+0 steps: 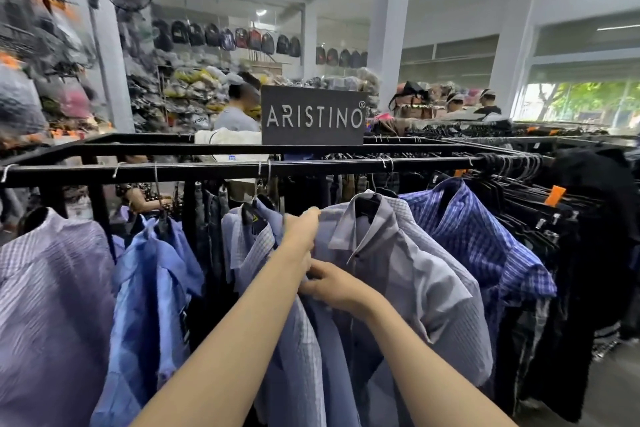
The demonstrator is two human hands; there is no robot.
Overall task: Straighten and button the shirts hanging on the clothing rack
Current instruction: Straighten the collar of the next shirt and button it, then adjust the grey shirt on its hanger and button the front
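Hands work on pale grey shirt [391,260] hanging near middle of black rack [221,170]. Left hand [302,229] grasps that shirt's left shoulder, fingers curled on the fabric beside the collar. Right hand [334,284] pinches the front placket lower down, fingers bent round the cloth edge. Checked light-blue shirt [256,246] hangs just left, touching it; dark blue plaid shirt [467,232] just right. Aristino sign [313,114] stands on rack's top rail.

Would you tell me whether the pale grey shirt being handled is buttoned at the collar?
Unbuttoned: the pale grey shirt hangs with its collar spread and placket parted below.
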